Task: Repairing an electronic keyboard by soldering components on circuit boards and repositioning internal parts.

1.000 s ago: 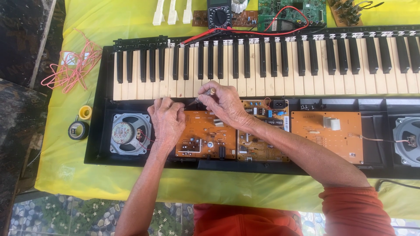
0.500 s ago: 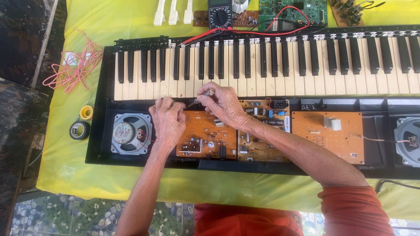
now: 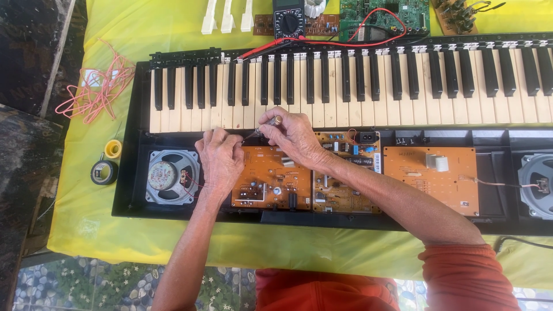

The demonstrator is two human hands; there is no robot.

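An opened electronic keyboard lies on a yellow cloth, its orange circuit boards bared below the keys. My right hand grips a thin probe-like tool, its tip pointing down-left at the top edge of the left board. My left hand rests knuckles-up on that board's left end, fingers curled near the tool tip; what they pinch is hidden. A round speaker sits just left of my left hand.
A multimeter with red and black leads, a green circuit board and loose white keys lie beyond the keyboard. Pink wire and tape rolls sit left. Another speaker is at right.
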